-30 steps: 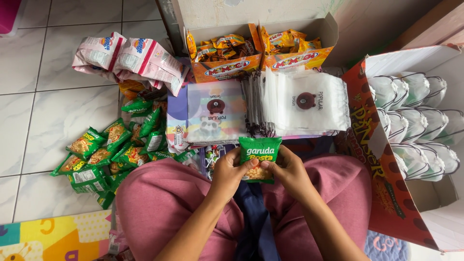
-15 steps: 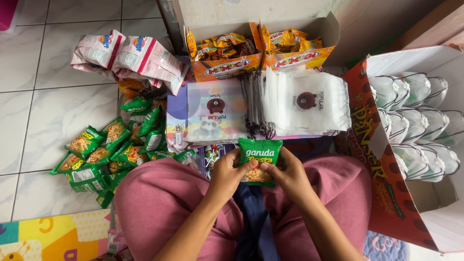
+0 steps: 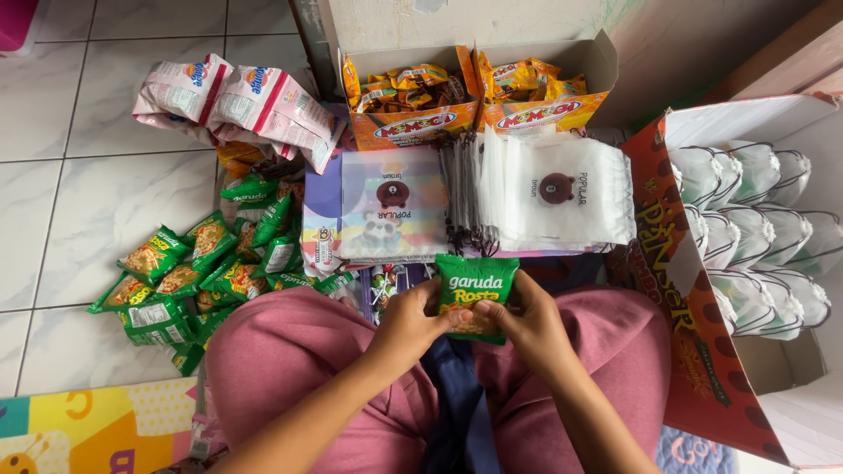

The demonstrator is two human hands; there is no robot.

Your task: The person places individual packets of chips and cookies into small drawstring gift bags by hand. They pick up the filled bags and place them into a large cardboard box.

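Both hands, left [image 3: 411, 323] and right [image 3: 532, 326], pinching one green snack packet [image 3: 475, 296] over the lap; green packet heap [image 3: 204, 272] waiting on floor, drawstring pouches [image 3: 553, 189] unfilled.

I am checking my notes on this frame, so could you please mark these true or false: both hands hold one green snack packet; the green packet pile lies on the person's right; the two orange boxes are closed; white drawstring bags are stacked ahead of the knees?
1. Both the left hand and right hand hold one green snack packet. True.
2. The green packet pile lies on the person's right. False: it lies on the floor to the left.
3. The two orange boxes are closed. False: they are open, with packets showing.
4. White drawstring bags are stacked ahead of the knees. True.
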